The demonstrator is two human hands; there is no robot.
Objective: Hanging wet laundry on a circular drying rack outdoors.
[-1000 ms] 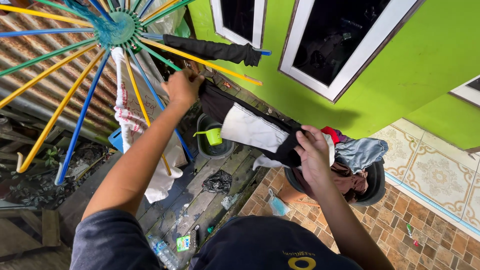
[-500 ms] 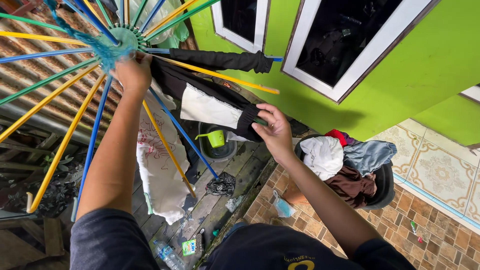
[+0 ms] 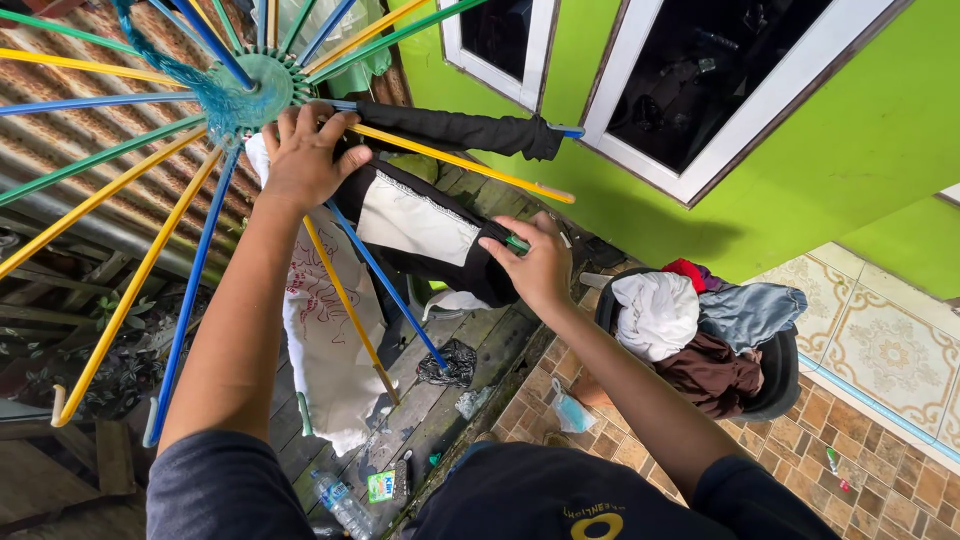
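Note:
A round drying rack with a teal hub [image 3: 262, 88] spreads yellow, blue and green rods overhead. My left hand [image 3: 303, 155] rests just below the hub, pressing the top of a black and white garment [image 3: 420, 232] against the rods. At the garment's lower end my right hand [image 3: 535, 262] pinches the black edge against the tip of a green rod. A second black cloth [image 3: 455, 130] hangs along a blue rod above. A white printed cloth [image 3: 325, 335] dangles under the rack.
A black basin [image 3: 775, 385] holding white, grey and maroon laundry sits on the brick paving at right. The green wall [image 3: 850, 140] with white window frames rises behind. Wet planks [image 3: 430, 420] with a plastic bottle and litter lie below, corrugated metal at left.
My left hand shifted right along the hub end of the garment. My right hand stretched the black and white garment out along a rod.

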